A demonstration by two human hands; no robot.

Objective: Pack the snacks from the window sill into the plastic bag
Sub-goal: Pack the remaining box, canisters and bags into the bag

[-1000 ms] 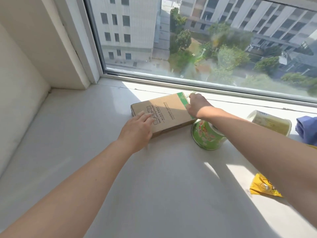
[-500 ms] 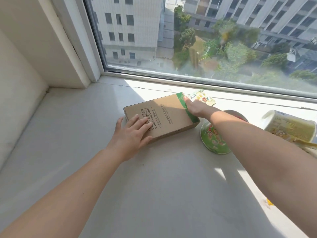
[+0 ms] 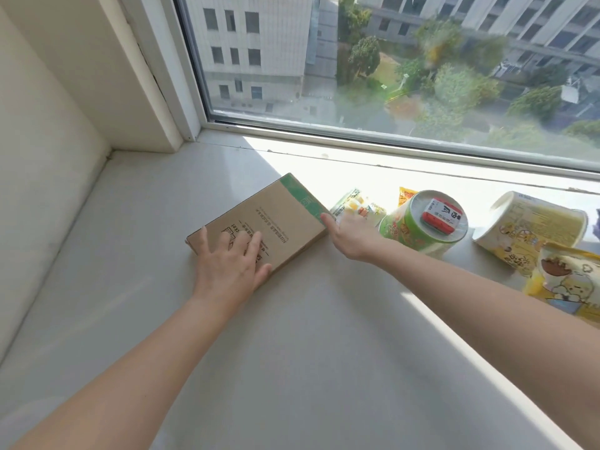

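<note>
Packing had barely begun: the box (image 3: 259,228), green cup (image 3: 418,228), yellow cup (image 3: 532,228) and packets (image 3: 354,206) all lay on the sill (image 3: 292,352), no bag in view, the left hand (image 3: 227,267) flat on the box with fingers spread, the right hand (image 3: 352,237) at its end, fingers hidden.

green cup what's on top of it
A small red packet lies on the green cup's pale top face. The part under the packet is covered, and the cup's inside is hidden.
</note>
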